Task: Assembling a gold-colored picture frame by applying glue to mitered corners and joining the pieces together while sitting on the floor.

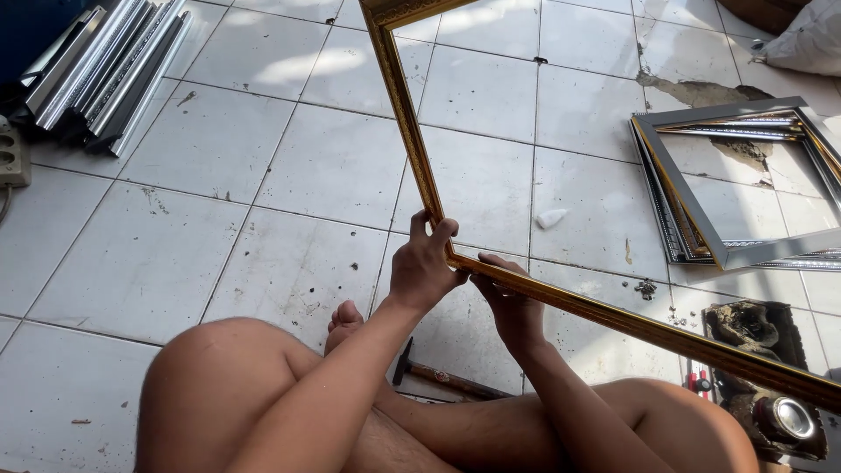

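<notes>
I sit on a tiled floor and hold up a gold ornate picture frame (405, 105) by its near corner. My left hand (423, 263) grips the frame's left rail just above the corner, fingers wrapped around it. My right hand (508, 302) is under the bottom rail (666, 333) next to the same corner, fingers curled onto it. The frame is empty, and the tiles show through it. Its top and right ends run out of view.
A stack of silver frames (701, 219) lies on the floor at right. Silver moulding strips (105, 70) lie at top left beside a power strip (10, 153). A hammer (438, 375) lies between my legs. A dirty rag and small can (784, 416) sit at lower right.
</notes>
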